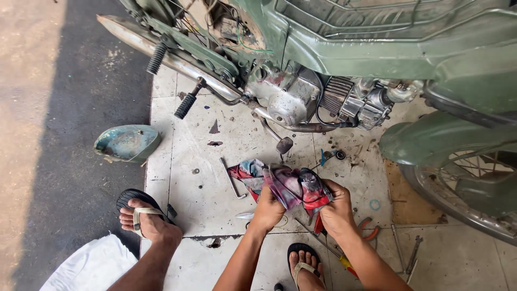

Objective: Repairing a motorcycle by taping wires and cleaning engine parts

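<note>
Two hands work low in the middle of the frame: the left hand (pixel 267 207) and the right hand (pixel 336 210) both have their fingers clamped on a stained, multicoloured rag (pixel 288 186), which is bunched around something small and dark that cannot be made out. The rag is held just above the tiled floor (pixel 204 199), in front of the engine (pixel 291 97) of a green motorcycle (pixel 377 43) filling the upper right. A bent metal tool (pixel 231 178) lies on the tiles left of the rag, red-handled pliers (pixel 369 229) lie to its right, and a detached green cover (pixel 127 143) sits at the left. Judging by the scattered tools, the wiping looks underway and the bike remains partly stripped.
</note>
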